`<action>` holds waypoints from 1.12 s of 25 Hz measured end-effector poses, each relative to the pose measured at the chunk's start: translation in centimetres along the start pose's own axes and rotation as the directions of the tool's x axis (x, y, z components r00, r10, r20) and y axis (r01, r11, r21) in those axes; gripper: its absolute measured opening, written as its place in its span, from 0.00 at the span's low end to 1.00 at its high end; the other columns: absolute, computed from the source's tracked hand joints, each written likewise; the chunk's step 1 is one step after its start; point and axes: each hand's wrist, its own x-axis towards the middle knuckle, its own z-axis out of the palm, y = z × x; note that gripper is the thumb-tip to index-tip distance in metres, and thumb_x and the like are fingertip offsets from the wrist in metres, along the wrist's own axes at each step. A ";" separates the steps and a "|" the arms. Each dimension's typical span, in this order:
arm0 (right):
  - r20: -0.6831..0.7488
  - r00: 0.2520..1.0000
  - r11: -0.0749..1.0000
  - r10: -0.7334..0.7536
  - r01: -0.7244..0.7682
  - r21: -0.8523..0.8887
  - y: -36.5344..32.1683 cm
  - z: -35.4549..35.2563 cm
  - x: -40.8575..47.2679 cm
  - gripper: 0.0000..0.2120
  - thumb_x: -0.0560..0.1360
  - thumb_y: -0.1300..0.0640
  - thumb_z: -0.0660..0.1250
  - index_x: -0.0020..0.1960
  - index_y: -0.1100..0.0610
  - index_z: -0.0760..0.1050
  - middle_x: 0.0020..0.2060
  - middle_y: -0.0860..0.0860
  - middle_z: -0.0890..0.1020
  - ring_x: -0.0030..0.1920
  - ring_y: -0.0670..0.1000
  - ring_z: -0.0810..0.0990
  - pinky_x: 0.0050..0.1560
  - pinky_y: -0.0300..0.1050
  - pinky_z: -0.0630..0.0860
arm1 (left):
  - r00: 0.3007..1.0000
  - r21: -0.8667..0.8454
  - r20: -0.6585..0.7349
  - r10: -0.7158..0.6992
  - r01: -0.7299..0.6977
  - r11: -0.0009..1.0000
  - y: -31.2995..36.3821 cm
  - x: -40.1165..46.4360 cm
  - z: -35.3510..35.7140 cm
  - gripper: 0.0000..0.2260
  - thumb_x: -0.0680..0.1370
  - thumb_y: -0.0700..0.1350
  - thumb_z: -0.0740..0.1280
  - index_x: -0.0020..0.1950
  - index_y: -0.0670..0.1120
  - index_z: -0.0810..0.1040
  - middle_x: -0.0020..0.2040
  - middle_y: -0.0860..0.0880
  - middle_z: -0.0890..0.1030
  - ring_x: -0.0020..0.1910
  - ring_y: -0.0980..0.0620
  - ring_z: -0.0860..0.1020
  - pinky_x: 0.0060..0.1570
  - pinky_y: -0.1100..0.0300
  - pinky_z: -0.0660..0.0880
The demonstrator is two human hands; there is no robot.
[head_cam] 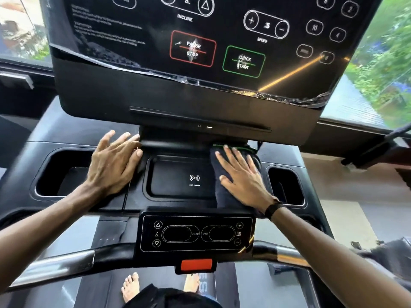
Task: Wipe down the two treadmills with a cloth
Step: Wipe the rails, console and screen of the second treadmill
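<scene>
I stand on a black treadmill, facing its console. A dark cloth with a green edge lies on the console tray, to the right of the wireless charging pad. My right hand lies flat on the cloth with straight fingers, pressing it down. My left hand rests flat on the tray to the left of the pad, fingers spread, fingertips near the console's neck. It holds nothing.
Cup holders sit at left and right of the tray. A small control panel and red safety key sit above the handlebar. The big screen overhangs the tray. Windows lie beyond.
</scene>
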 end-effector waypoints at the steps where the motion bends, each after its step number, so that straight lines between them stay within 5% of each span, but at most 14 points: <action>1: 0.007 0.994 0.992 0.109 -0.109 0.068 0.8 0.1 -1.2 0.33 0.76 0.43 0.49 0.81 0.44 0.49 0.81 0.46 0.47 0.81 0.49 0.43 0.78 0.59 0.45 | 0.999 0.000 0.012 0.037 -0.037 0.999 0.2 0.1 0.0 0.23 0.83 0.52 0.51 0.62 0.40 0.79 0.66 0.42 0.79 0.68 0.43 0.75 0.74 0.42 0.59; 3: 0.011 0.977 0.961 0.212 -0.210 0.180 1.1 0.5 -3.9 0.34 0.75 0.43 0.48 0.81 0.44 0.50 0.81 0.45 0.47 0.80 0.46 0.40 0.79 0.58 0.40 | 0.993 -0.046 0.034 0.114 -0.112 0.993 1.4 0.6 -0.2 0.23 0.83 0.53 0.52 0.64 0.40 0.78 0.69 0.43 0.76 0.69 0.43 0.74 0.74 0.43 0.61; 7: -0.029 0.982 0.924 0.184 -0.163 0.345 0.4 1.2 -9.3 0.32 0.76 0.42 0.46 0.80 0.44 0.53 0.80 0.42 0.47 0.79 0.42 0.38 0.78 0.50 0.32 | 0.982 -0.193 0.057 0.181 -0.167 0.967 5.4 3.0 -0.2 0.20 0.81 0.53 0.55 0.66 0.44 0.76 0.73 0.48 0.73 0.69 0.49 0.74 0.71 0.51 0.63; 13: -0.083 0.946 0.939 0.313 -0.295 0.177 1.5 1.3 -4.2 0.36 0.78 0.36 0.40 0.81 0.50 0.52 0.81 0.49 0.49 0.81 0.49 0.42 0.78 0.58 0.39 | 0.942 -0.177 0.112 0.316 -0.294 0.939 9.0 6.2 1.3 0.18 0.81 0.51 0.57 0.62 0.44 0.79 0.69 0.46 0.77 0.60 0.46 0.81 0.59 0.55 0.69; 18: -0.089 0.943 0.943 0.320 -0.307 0.130 3.3 0.9 -0.1 0.44 0.75 0.30 0.37 0.81 0.58 0.47 0.81 0.54 0.49 0.81 0.53 0.43 0.78 0.61 0.40 | 0.857 -0.065 0.178 0.484 -0.481 0.875 11.9 7.5 2.4 0.19 0.81 0.51 0.57 0.63 0.42 0.79 0.71 0.43 0.74 0.63 0.43 0.79 0.64 0.52 0.67; 28: -0.120 0.984 0.980 0.133 -0.113 0.162 8.6 1.1 2.0 0.40 0.75 0.34 0.39 0.80 0.54 0.56 0.79 0.52 0.61 0.80 0.54 0.52 0.78 0.59 0.40 | 0.786 -0.140 0.277 0.553 -0.536 0.832 19.5 9.1 5.9 0.23 0.82 0.54 0.54 0.71 0.42 0.71 0.77 0.41 0.66 0.73 0.43 0.68 0.73 0.45 0.61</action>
